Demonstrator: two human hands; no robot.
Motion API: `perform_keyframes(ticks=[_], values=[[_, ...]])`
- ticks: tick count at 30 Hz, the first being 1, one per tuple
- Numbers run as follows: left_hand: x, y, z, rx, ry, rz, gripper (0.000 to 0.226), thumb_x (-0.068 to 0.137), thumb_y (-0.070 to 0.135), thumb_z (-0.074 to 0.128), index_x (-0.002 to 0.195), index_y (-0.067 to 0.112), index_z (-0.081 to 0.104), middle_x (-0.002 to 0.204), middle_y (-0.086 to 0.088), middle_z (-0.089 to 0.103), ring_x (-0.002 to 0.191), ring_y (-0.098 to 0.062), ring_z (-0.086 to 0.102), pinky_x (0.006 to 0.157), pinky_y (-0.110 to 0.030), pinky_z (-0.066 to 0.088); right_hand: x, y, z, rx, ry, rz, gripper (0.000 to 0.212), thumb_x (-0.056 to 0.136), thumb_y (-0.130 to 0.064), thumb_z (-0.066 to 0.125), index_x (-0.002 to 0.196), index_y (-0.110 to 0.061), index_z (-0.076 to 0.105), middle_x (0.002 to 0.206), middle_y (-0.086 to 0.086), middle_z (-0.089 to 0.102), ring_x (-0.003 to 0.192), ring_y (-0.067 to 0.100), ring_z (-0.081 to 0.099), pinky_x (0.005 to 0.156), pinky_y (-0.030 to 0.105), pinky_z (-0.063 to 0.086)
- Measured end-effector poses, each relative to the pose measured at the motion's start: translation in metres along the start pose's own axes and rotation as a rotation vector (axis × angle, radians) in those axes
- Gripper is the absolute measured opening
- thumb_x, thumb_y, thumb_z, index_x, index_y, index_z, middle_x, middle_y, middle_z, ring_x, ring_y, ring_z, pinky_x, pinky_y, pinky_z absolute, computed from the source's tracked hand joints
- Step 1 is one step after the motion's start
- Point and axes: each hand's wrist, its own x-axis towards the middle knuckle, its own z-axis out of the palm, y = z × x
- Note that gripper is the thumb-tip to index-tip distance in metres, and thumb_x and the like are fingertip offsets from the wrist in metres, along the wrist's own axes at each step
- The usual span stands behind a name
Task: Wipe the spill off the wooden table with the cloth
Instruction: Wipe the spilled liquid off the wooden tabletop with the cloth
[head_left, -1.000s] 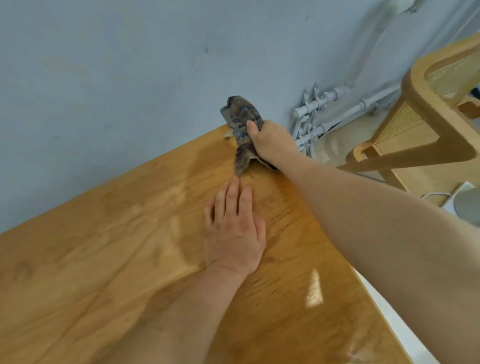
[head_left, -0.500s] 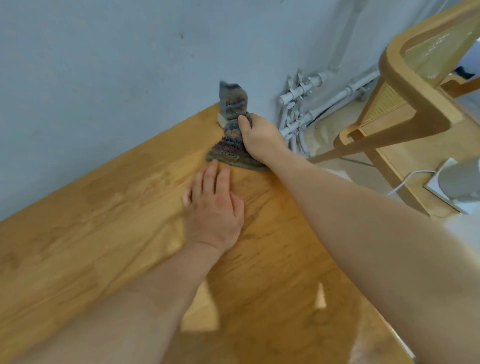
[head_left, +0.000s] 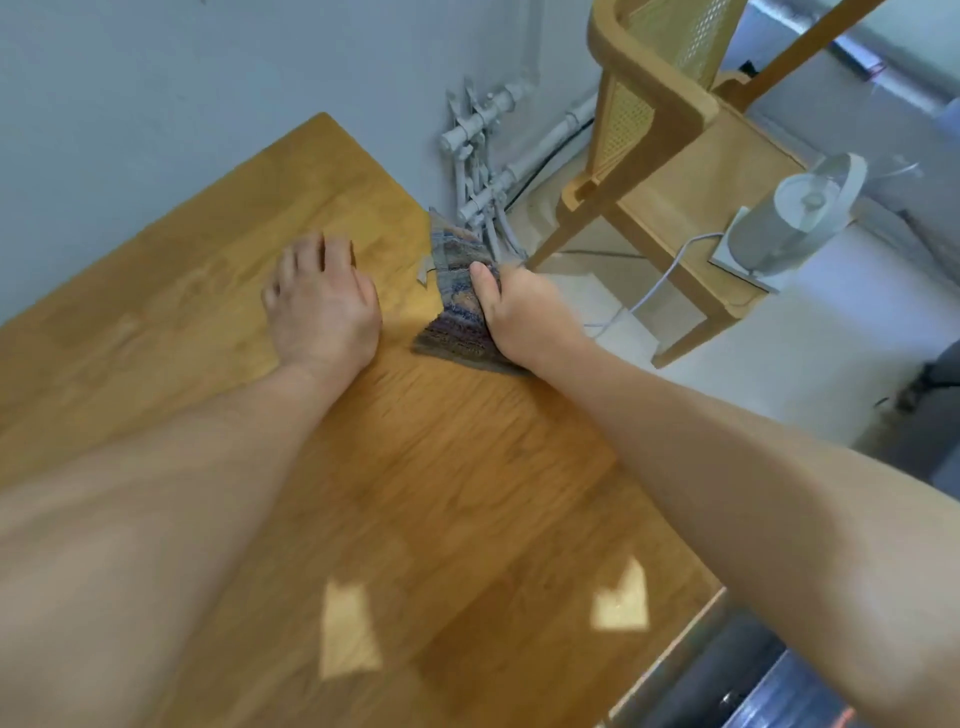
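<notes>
One cloth (head_left: 457, 306), striped and bunched, lies at the wooden table (head_left: 467, 493)'s right edge, centre-right of frame, clamped in the right hand (head_left: 524, 312); the left hand (head_left: 324, 306) rests flat and open just beside it; wiping looks underway; no spill shows through the blur; next, a firm inward sweep.

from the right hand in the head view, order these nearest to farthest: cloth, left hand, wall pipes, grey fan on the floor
1. cloth: gripped in the right hand at the table's right edge.
2. left hand: flat on the table, to its left.
3. wall pipes: beyond it, by the wall.
4. grey fan: on the floor, far right.
</notes>
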Motion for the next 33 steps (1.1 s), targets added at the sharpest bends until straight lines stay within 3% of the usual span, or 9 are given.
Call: perform_keyframes(ticks=[4, 9, 12, 16, 19, 22, 26, 30, 33], values=[[-0.025, 0.017, -0.002, 0.009, -0.079, 0.07, 0.041, 0.097, 0.029, 0.031, 0.132, 0.009, 0.04, 0.148, -0.021, 0.032, 0.133, -0.039, 0.03, 0.105, -0.056, 0.029, -0.06, 0.034, -0.016, -0.097, 0.006, 0.088, 0.051, 0.102, -0.051, 0.025, 0.065, -0.018, 0.038, 0.064, 0.004, 0.049, 0.065, 0.028, 0.051, 0.061, 0.038, 0.041], [-0.106, 0.062, -0.004, 0.011, -0.296, 0.234, 0.056, 0.1, 0.037, 0.02, 0.152, 0.017, 0.01, 0.16, -0.009, 0.001, 0.147, -0.025, -0.002, 0.117, -0.047, 0.001, -0.134, 0.075, -0.038, -0.129, -0.03, 0.199, 0.061, 0.1, -0.057, 0.02, 0.063, -0.016, 0.046, 0.065, 0.004, 0.053, 0.071, 0.03, 0.055, 0.065, 0.037, 0.041], [-0.155, 0.082, -0.007, 0.026, -0.334, 0.318, 0.058, 0.1, 0.037, 0.019, 0.153, 0.017, 0.005, 0.161, -0.007, -0.001, 0.147, -0.024, -0.003, 0.118, -0.046, 0.0, -0.175, 0.098, -0.045, -0.122, -0.026, 0.296, 0.064, 0.1, -0.059, 0.018, 0.07, -0.015, 0.054, 0.075, 0.007, 0.061, 0.079, 0.03, 0.058, 0.07, 0.038, 0.045], [-0.199, 0.086, -0.017, 0.088, -0.455, 0.416, 0.059, 0.1, 0.038, 0.013, 0.152, 0.016, -0.007, 0.159, -0.005, -0.013, 0.146, -0.022, -0.011, 0.119, -0.041, 0.0, -0.222, 0.118, -0.041, 0.119, 0.114, 0.501, 0.06, 0.101, -0.054, 0.023, 0.087, -0.012, 0.063, 0.095, 0.017, 0.067, 0.092, 0.036, 0.061, 0.084, 0.042, 0.049], [-0.231, 0.076, -0.029, 0.102, -0.497, 0.501, 0.059, 0.101, 0.038, 0.013, 0.152, 0.017, -0.007, 0.16, -0.005, -0.012, 0.147, -0.021, -0.01, 0.118, -0.04, 0.001, -0.238, 0.112, -0.024, 0.541, 0.311, 0.657, 0.051, 0.103, -0.046, 0.028, 0.109, -0.008, 0.061, 0.113, 0.018, 0.066, 0.107, 0.036, 0.06, 0.095, 0.044, 0.047], [-0.257, 0.059, -0.039, 0.082, -0.531, 0.531, 0.058, 0.101, 0.037, 0.015, 0.152, 0.02, -0.006, 0.16, -0.003, -0.01, 0.147, -0.02, -0.008, 0.118, -0.038, 0.002, -0.252, 0.081, 0.006, 0.732, 0.454, 0.774, 0.047, 0.104, -0.042, 0.029, 0.128, -0.007, 0.049, 0.124, 0.017, 0.06, 0.113, 0.035, 0.056, 0.093, 0.04, 0.045], [-0.285, 0.03, -0.05, 0.053, -0.549, 0.594, 0.057, 0.101, 0.035, 0.02, 0.153, 0.024, -0.002, 0.16, 0.002, -0.009, 0.147, -0.017, -0.007, 0.119, -0.037, 0.006, -0.282, 0.031, 0.053, 0.772, 0.556, 0.88, 0.046, 0.105, -0.036, 0.03, 0.137, -0.005, 0.039, 0.126, 0.019, 0.059, 0.114, 0.038, 0.056, 0.089, 0.039, 0.044], [-0.308, -0.018, -0.051, 0.042, -0.496, 0.609, 0.056, 0.102, 0.033, 0.024, 0.153, 0.026, 0.003, 0.161, 0.004, -0.004, 0.147, -0.015, -0.006, 0.118, -0.034, 0.004, -0.317, -0.01, 0.112, 0.673, 0.628, 0.896, 0.049, 0.102, -0.043, 0.028, 0.139, -0.012, 0.038, 0.127, 0.013, 0.059, 0.11, 0.034, 0.059, 0.088, 0.041, 0.049], [-0.324, -0.058, -0.051, 0.028, -0.41, 0.599, 0.053, 0.098, 0.033, 0.027, 0.151, 0.025, 0.022, 0.159, -0.002, 0.017, 0.146, -0.02, 0.011, 0.116, -0.041, 0.013, -0.335, -0.028, 0.138, 0.668, 0.606, 0.858, 0.058, 0.099, -0.05, 0.023, 0.144, -0.014, 0.032, 0.137, 0.011, 0.053, 0.112, 0.03, 0.058, 0.09, 0.043, 0.05]])
